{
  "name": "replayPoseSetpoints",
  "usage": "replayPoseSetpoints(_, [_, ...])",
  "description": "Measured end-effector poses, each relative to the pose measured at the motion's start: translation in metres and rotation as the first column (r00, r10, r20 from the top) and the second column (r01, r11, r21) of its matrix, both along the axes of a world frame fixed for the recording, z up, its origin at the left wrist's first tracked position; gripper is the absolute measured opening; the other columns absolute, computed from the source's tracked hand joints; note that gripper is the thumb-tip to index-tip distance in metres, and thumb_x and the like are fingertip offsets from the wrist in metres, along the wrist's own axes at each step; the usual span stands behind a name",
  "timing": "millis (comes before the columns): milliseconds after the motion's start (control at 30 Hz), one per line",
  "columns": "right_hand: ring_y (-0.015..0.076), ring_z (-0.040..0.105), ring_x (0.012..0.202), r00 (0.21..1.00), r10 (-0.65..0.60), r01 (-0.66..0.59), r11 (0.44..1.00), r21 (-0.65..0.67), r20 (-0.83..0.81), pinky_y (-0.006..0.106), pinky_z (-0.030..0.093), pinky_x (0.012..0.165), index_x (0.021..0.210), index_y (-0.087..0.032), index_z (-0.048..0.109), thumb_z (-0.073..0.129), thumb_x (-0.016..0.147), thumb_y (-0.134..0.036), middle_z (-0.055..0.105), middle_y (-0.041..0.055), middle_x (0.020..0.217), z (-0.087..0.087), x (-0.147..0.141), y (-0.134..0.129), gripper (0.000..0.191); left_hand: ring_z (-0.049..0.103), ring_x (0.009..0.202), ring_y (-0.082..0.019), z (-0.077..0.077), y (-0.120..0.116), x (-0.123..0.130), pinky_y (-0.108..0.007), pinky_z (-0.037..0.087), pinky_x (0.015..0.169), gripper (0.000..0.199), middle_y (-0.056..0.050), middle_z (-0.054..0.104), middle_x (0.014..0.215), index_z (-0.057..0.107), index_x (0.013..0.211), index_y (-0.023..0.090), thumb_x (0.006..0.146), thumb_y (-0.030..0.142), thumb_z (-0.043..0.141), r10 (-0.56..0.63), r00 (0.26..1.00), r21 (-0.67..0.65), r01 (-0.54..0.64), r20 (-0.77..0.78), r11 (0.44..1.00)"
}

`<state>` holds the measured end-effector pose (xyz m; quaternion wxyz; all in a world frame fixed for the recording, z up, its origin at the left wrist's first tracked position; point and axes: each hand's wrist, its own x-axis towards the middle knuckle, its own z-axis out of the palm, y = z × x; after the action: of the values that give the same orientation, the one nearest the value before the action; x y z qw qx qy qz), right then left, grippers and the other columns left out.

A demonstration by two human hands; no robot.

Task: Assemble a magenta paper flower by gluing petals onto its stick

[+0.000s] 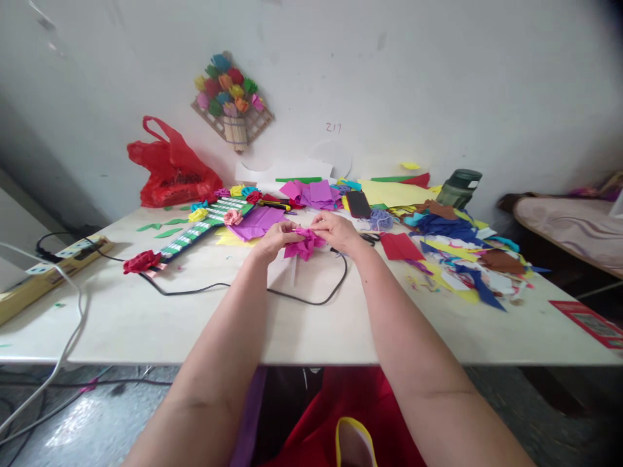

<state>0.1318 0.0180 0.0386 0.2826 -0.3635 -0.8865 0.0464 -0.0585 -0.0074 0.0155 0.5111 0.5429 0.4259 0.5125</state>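
Observation:
A crumpled magenta paper piece [304,246] is held between both hands above the middle of the white table. My left hand [276,240] pinches its left side, fingers closed. At its upper right, the fingers of my right hand [337,232] are closed on the same paper. Beyond my left hand lie flat purple sheets [257,222] and a green and white striped piece [202,228] with paper flowers at its ends. A dark phone [359,204] rests behind my right hand, near more purple paper [318,194].
A black cable [195,291] loops across the table. Colourful paper scraps [452,246] are heaped at the right, with a green bottle [458,188] behind. A red plastic bag [172,168] and a power strip [53,272] are at the left. The table's front edge [321,363] is near.

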Motion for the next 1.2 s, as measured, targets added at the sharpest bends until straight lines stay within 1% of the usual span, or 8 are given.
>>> replayPoseSetpoints(133, [0.0171, 0.061, 0.091, 1.0, -0.006, 0.006, 1.0, 0.003, 0.002, 0.029, 0.045, 0.076, 0.097, -0.026, 0.075, 0.056, 0.086, -0.022, 0.067, 0.0029, 0.108, 0.0, -0.001, 0.0, 0.023, 0.059, 0.058, -0.011, -0.001, 0.0, 0.002, -0.023, 0.043, 0.058, 0.029, 0.0, 0.063, 0.066, 0.062, 0.076, 0.013, 0.052, 0.015, 0.078, 0.036, 0.999, 0.053, -0.035, -0.025, 0.998])
replayPoseSetpoints(333, [0.0176, 0.061, 0.094, 0.999, -0.022, 0.022, 0.999, 0.024, 0.025, 0.028, 0.044, 0.076, 0.1, -0.027, 0.074, 0.056, 0.087, -0.025, 0.067, 0.0026, 0.11, 0.0, 0.0, -0.001, 0.023, 0.059, 0.058, -0.012, -0.001, 0.0, 0.003, -0.023, 0.044, 0.059, 0.03, 0.0, 0.063, 0.066, 0.063, 0.076, 0.013, 0.052, 0.02, 0.079, 0.063, 0.996, 0.092, -0.057, -0.063, 0.994])
replayPoseSetpoints(567, [0.018, 0.061, 0.096, 0.999, -0.036, 0.035, 0.999, 0.028, 0.029, 0.028, 0.044, 0.077, 0.105, -0.029, 0.073, 0.055, 0.089, -0.031, 0.067, 0.0026, 0.11, 0.001, 0.002, -0.002, 0.025, 0.058, 0.058, -0.012, 0.002, -0.002, 0.004, -0.023, 0.044, 0.058, 0.029, 0.0, 0.064, 0.064, 0.064, 0.073, 0.014, 0.049, 0.019, 0.08, 0.1, 0.993, 0.128, -0.091, -0.063, 0.988])
replayPoseSetpoints(667, [0.0181, 0.061, 0.098, 0.999, -0.046, 0.045, 0.999, 0.031, 0.03, 0.028, 0.045, 0.08, 0.108, -0.029, 0.072, 0.054, 0.09, -0.033, 0.067, 0.0027, 0.112, 0.002, 0.002, -0.003, 0.026, 0.058, 0.058, -0.012, 0.003, -0.003, 0.004, -0.023, 0.043, 0.057, 0.029, 0.0, 0.064, 0.064, 0.064, 0.073, 0.014, 0.05, 0.02, 0.08, 0.114, 0.991, 0.15, -0.102, -0.076, 0.983])
replayPoseSetpoints(833, [0.0201, 0.06, 0.106, 0.999, -0.05, 0.049, 0.998, 0.045, 0.02, 0.03, 0.047, 0.086, 0.116, -0.028, 0.069, 0.054, 0.09, -0.029, 0.064, 0.0035, 0.122, 0.002, 0.002, -0.005, 0.03, 0.058, 0.058, -0.012, 0.002, -0.002, 0.002, -0.023, 0.044, 0.057, 0.027, 0.0, 0.064, 0.065, 0.065, 0.074, 0.014, 0.051, 0.02, 0.079, 0.129, 0.986, 0.188, -0.107, -0.106, 0.976])
replayPoseSetpoints(967, [0.0211, 0.06, 0.109, 0.998, -0.057, 0.057, 0.996, 0.067, -0.008, 0.032, 0.047, 0.091, 0.111, -0.027, 0.071, 0.056, 0.088, -0.029, 0.065, 0.0038, 0.123, 0.0, 0.006, -0.001, 0.028, 0.059, 0.061, -0.013, -0.002, 0.001, -0.001, -0.024, 0.046, 0.058, 0.028, -0.001, 0.064, 0.067, 0.065, 0.075, 0.014, 0.051, 0.023, 0.078, 0.133, 0.983, 0.217, -0.103, -0.128, 0.971])
replayPoseSetpoints(1200, [0.021, 0.06, 0.112, 0.996, -0.039, 0.045, 0.996, 0.074, -0.076, 0.035, 0.045, 0.097, 0.107, -0.026, 0.072, 0.059, 0.085, -0.027, 0.066, 0.0041, 0.122, -0.005, 0.014, 0.008, 0.026, 0.056, 0.059, -0.013, -0.003, 0.0, -0.003, -0.023, 0.043, 0.056, 0.029, 0.0, 0.061, 0.066, 0.065, 0.076, 0.015, 0.055, 0.03, 0.077, 0.191, 0.961, 0.267, -0.134, -0.199, 0.954])
